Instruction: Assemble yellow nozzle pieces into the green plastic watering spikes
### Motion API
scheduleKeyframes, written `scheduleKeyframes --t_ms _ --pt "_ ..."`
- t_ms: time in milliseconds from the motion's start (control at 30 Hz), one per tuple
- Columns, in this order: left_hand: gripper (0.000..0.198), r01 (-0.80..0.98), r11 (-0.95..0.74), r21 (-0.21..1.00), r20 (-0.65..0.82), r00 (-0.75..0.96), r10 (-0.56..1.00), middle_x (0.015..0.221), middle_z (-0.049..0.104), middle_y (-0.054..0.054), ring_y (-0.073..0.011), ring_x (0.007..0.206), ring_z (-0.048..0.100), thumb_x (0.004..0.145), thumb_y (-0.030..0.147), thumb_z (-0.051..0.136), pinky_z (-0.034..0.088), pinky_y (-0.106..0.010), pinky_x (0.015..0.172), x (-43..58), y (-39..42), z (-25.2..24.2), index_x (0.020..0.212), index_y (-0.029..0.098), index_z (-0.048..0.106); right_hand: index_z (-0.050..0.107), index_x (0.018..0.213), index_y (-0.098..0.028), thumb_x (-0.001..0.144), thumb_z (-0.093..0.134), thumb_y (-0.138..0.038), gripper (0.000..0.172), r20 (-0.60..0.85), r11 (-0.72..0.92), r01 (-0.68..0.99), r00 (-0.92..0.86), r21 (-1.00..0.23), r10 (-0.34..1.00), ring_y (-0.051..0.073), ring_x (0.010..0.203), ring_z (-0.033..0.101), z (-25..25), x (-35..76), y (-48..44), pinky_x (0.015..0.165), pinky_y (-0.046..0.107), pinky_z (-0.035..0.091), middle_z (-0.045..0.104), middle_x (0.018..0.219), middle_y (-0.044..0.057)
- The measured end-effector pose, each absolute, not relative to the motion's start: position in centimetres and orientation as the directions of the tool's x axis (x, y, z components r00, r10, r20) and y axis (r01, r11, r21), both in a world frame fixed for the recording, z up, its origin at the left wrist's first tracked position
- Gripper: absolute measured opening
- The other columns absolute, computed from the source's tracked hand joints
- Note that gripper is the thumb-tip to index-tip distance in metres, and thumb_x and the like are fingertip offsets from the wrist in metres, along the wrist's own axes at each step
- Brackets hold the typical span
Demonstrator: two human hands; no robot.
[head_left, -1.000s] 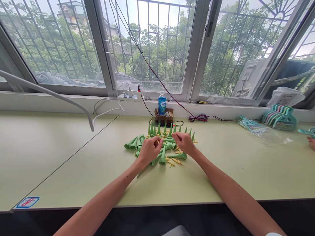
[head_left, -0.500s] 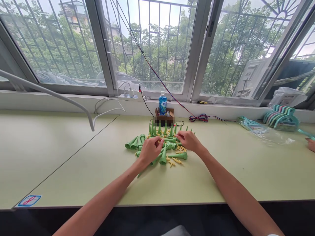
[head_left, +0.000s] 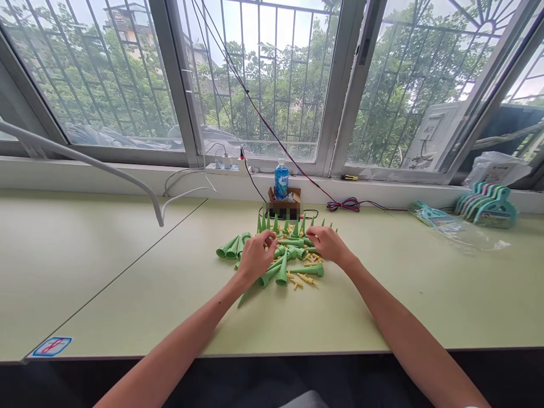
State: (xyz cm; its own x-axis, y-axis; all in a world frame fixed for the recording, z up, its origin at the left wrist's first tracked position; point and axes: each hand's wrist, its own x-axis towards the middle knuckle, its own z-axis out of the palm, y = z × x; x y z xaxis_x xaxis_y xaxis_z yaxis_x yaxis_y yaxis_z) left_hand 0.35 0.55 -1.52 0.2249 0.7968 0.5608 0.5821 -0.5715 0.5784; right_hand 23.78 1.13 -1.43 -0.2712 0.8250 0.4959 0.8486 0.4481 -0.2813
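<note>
Both hands are over a pile of green plastic cone-shaped spikes (head_left: 281, 270) and small yellow plastic pieces (head_left: 306, 278) in the middle of the table. My left hand (head_left: 256, 254) hovers at the pile's left side, fingers curled and thumb drawn in. Whatever those fingers hold, if anything, is hidden. At the right, my right hand (head_left: 326, 242) has its fingertips pinched together beside a row of upright green cones (head_left: 296, 228); anything in the pinch is too small to make out. Several green cones (head_left: 232, 247) lie left of my left hand.
A blue liquid bottle (head_left: 281, 180) stands in a small cardboard box (head_left: 293, 205) behind the pile. Coiled cable (head_left: 344, 204) lies on the table (head_left: 140, 294). Teal hangers (head_left: 495, 207) sit at the far right. A white tube (head_left: 131, 181) arches over the left side.
My left hand has shifted slightly up and left, showing more of the cones beneath it. My right hand stays nearly in place. Another person's hand at the right edge has left the view.
</note>
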Motion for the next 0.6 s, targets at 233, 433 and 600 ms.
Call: scheduleKeyframes --t_ms 233,433,600 --pt "0.015 0.577 -0.552 0.602 0.536 0.221 0.815 0.070 0.065 0.000 -0.0120 0.052 0.049 0.086 0.032 0.053 0.040 -0.025 0.057 0.3 0.7 -1.6 0.085 0.020 0.062 0.067 0.091 -0.018 0.087 0.053 -0.012 0.016 0.364 0.358 0.909 -0.266 -0.213 0.892 0.018 0.085 0.062 -2.3 23.4 1.7 0.068 0.023 0.037 0.070 0.092 0.006" --pt "0.015 0.577 -0.563 0.592 0.543 0.230 0.808 0.067 0.065 0.001 -0.0116 0.052 0.049 0.086 0.032 0.053 0.040 -0.025 0.057 0.6 0.5 -1.6 0.084 0.019 0.061 0.067 0.101 -0.021 0.086 0.058 -0.014 0.019 0.339 0.319 0.932 -0.249 -0.169 0.907 0.020 0.091 0.064 -2.9 23.0 2.1 0.069 0.023 0.038 0.072 0.097 0.005" --pt "0.016 0.567 -0.576 0.589 0.557 0.231 0.797 0.066 0.064 0.002 -0.0110 0.051 0.048 0.087 0.032 0.053 0.040 -0.025 0.056 0.6 0.5 -1.7 0.082 0.019 0.061 0.063 0.111 -0.023 0.085 0.058 -0.013 0.028 0.310 0.289 0.939 -0.223 -0.187 0.924 0.019 0.090 0.064 -2.7 22.9 2.0 0.071 0.023 0.039 0.073 0.092 0.004"
